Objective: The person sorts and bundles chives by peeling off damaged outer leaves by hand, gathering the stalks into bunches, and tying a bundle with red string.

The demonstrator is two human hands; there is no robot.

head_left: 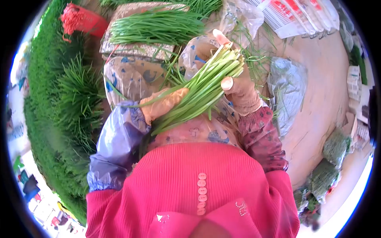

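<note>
A bundle of long green stalks (202,87) with pale cut ends lies diagonally across my lap, ends pointing up and right. My left hand (164,104), in a tan glove, is wrapped round its leafy lower part. At the pale end my right hand (243,89), gloved with bare fingertips, holds the bundle from the right, thumb in front and a fingertip showing above the ends. Beyond the bundle, a pile of green stalks (156,27) rests on a patterned box-like block (139,49). Patterned plastic (133,75) covers my lap.
A long bank of green stalks (47,107) fills the left side. A red bag with red strings (85,20) stands at the upper left. Printed sheets (295,16) lie at the upper right, a grey plastic bag (285,87) on the right, and bundled greens (321,178) at the lower right.
</note>
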